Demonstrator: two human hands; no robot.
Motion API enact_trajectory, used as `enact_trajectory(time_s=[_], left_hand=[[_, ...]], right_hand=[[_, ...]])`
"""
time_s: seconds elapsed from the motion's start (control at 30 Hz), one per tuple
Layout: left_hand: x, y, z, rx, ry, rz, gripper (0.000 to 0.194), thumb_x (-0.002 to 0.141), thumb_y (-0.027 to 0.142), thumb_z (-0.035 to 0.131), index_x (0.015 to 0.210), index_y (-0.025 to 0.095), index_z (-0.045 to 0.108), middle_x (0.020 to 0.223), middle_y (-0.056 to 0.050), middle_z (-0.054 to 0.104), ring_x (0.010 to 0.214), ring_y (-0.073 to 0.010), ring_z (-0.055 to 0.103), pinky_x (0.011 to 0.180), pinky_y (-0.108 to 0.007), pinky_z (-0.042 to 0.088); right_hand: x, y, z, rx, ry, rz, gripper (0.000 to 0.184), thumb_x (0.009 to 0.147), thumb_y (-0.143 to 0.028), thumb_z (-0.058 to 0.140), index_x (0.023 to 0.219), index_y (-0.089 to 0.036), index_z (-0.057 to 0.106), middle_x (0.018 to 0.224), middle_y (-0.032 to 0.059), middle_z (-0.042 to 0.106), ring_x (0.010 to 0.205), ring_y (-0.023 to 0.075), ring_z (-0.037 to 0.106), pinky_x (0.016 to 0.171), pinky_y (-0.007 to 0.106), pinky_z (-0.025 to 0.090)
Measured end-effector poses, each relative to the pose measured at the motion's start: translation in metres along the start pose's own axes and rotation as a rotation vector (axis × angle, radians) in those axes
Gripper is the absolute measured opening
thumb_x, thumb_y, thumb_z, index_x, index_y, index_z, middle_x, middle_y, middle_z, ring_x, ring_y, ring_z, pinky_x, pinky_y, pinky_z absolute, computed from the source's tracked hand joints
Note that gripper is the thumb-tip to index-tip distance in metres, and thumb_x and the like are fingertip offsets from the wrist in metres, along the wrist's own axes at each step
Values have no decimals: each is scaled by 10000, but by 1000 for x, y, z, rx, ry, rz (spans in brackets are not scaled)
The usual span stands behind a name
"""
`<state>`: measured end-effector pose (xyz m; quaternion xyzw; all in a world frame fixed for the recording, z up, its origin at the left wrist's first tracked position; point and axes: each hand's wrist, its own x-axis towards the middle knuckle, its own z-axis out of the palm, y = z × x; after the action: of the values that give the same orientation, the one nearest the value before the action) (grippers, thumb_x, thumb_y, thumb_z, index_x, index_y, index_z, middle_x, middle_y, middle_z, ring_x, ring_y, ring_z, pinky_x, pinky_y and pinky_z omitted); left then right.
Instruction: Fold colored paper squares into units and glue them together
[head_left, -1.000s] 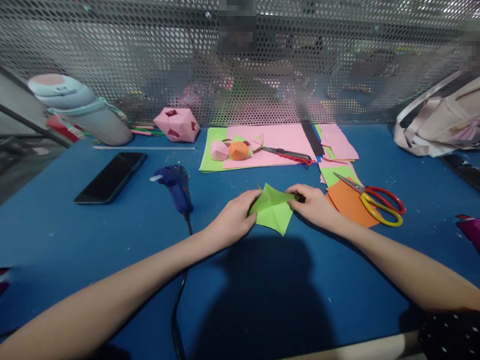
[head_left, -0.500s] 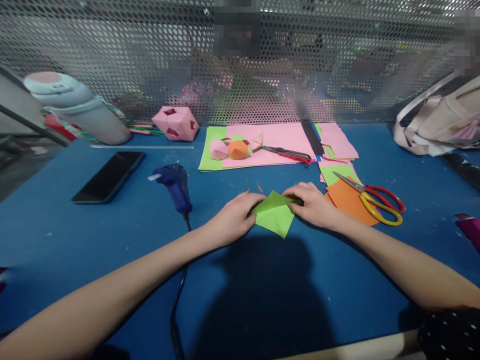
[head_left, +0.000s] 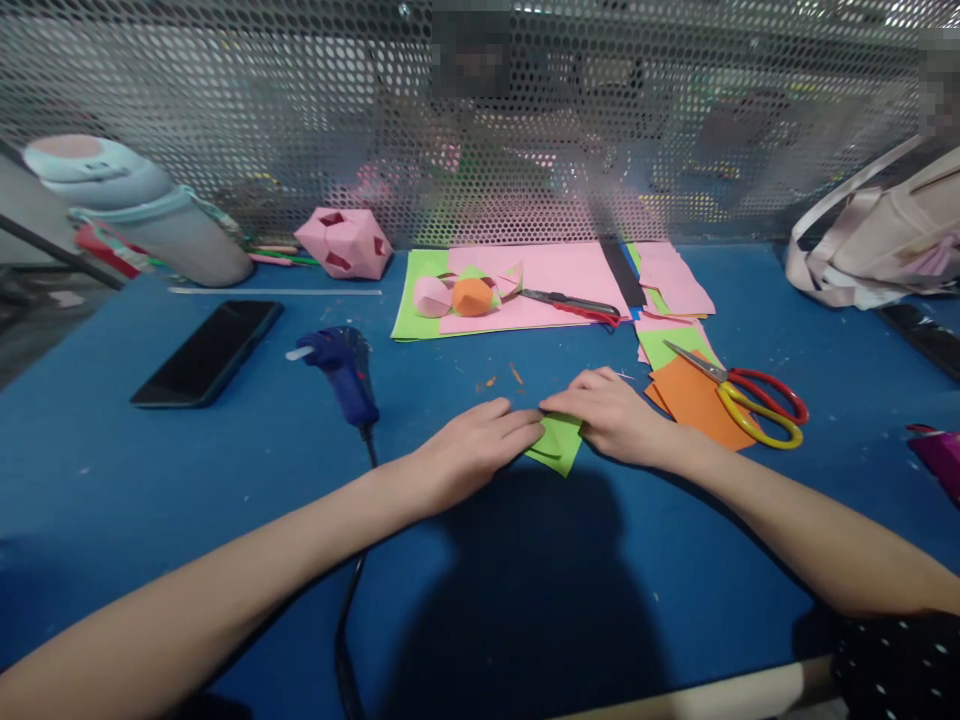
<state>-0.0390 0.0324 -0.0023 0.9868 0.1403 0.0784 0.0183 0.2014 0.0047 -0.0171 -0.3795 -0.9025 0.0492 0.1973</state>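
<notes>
A small folded piece of green paper (head_left: 561, 440) lies on the blue table between my hands. My left hand (head_left: 480, 440) presses its fingers on the paper's left side, covering that part. From the right, my right hand (head_left: 607, 415) grips the paper's upper edge, its fingertips meeting those of the left. The fold under the fingers is hidden. Scissors (head_left: 739, 390) with red and yellow handles rest on orange paper squares (head_left: 686, 400) to the right of my right hand. A blue glue gun (head_left: 345, 375) lies left of my left hand.
At the back, pink sheets (head_left: 547, 265) carry a utility knife (head_left: 574, 303) and folded paper pieces, one an orange ball (head_left: 472, 297). Left are a phone (head_left: 210, 353), a pink paper polyhedron (head_left: 345, 243) and a bottle (head_left: 165, 220). A bag (head_left: 885, 235) stands right, before a perforated metal panel (head_left: 300, 110).
The paper's upper corner has been folded down, leaving less green showing. Both hands have closed in over it, my left moving right and my right slightly left.
</notes>
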Motion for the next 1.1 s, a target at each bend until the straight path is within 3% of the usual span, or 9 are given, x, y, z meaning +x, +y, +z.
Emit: enact_trajectory(time_s=[0.17, 0.33, 0.47, 0.63, 0.77, 0.87, 0.97, 1.03, 1.1], left_hand=[[1, 0, 0, 24, -24, 4, 384, 851, 5, 341, 1163, 134, 522, 1144, -97, 618, 857, -199, 484, 785, -315, 438], [0, 4, -9, 50, -98, -31, 295, 880, 55, 351, 1083, 130, 551, 927, -105, 648, 846, -214, 512, 776, -329, 433], [0, 11, -18, 94, -152, -66, 258, 863, 52, 381, 1016, 150, 564, 805, -85, 616, 751, -205, 523, 708, -323, 440], [1, 16, -19, 266, -212, -136, 279, 829, 35, 415, 1024, 155, 573, 763, -71, 602, 695, -202, 541, 628, -309, 441], [2, 15, -11, 251, -104, -210, 218, 881, 164, 413, 1001, 153, 596, 755, -67, 604, 695, -198, 560, 631, -304, 449], [3, 13, -8, 87, 51, -294, 284, 891, 298, 440, 1074, 134, 582, 859, -93, 638, 810, -220, 585, 723, -323, 461], [5, 12, -11, -233, 158, -448, 262, 884, 304, 454, 1046, 162, 603, 911, -59, 664, 821, -184, 594, 761, -284, 448], [6, 12, -15, -455, 201, -606, 228, 874, 310, 467, 964, 181, 631, 835, -18, 669, 693, -142, 575, 669, -241, 435], [8, 13, -18, -621, 278, -753, 212, 842, 335, 517, 916, 184, 646, 728, 12, 645, 596, -122, 526, 575, -219, 399]], right_hand=[[2, -3, -3, -170, -27, -122, 336, 915, -104, 360, 1186, -148, 555, 829, 80, 661, 857, 199, 492, 785, 349, 303], [1, -3, -23, -318, -134, -143, 340, 933, -105, 318, 946, -182, 649, 611, 53, 599, 729, 198, 463, 807, 363, 287], [-1, -2, -32, -361, -159, -70, 321, 892, -69, 365, 794, -182, 649, 561, 61, 571, 672, 203, 435, 796, 368, 286], [-3, 0, -33, -377, -156, -37, 312, 887, -75, 377, 763, -183, 642, 556, 64, 577, 652, 202, 425, 778, 372, 280], [-4, 5, -30, -375, -128, -33, 299, 905, -117, 370, 822, -183, 649, 609, 64, 608, 686, 199, 449, 799, 386, 278], [-4, 4, -27, -240, -32, 16, 246, 913, -184, 408, 928, -184, 653, 737, 67, 653, 766, 202, 494, 828, 400, 294], [-2, -3, -21, 34, 107, 134, 207, 900, -211, 457, 1016, -201, 629, 856, 60, 661, 860, 201, 528, 839, 391, 342], [0, -9, -15, 278, 235, 302, 236, 874, -220, 502, 1098, -215, 576, 952, 57, 642, 891, 189, 541, 826, 372, 397], [3, -15, -8, 541, 345, 510, 377, 817, -255, 583, 1182, -223, 492, 1073, 67, 595, 889, 171, 554, 775, 341, 457]])
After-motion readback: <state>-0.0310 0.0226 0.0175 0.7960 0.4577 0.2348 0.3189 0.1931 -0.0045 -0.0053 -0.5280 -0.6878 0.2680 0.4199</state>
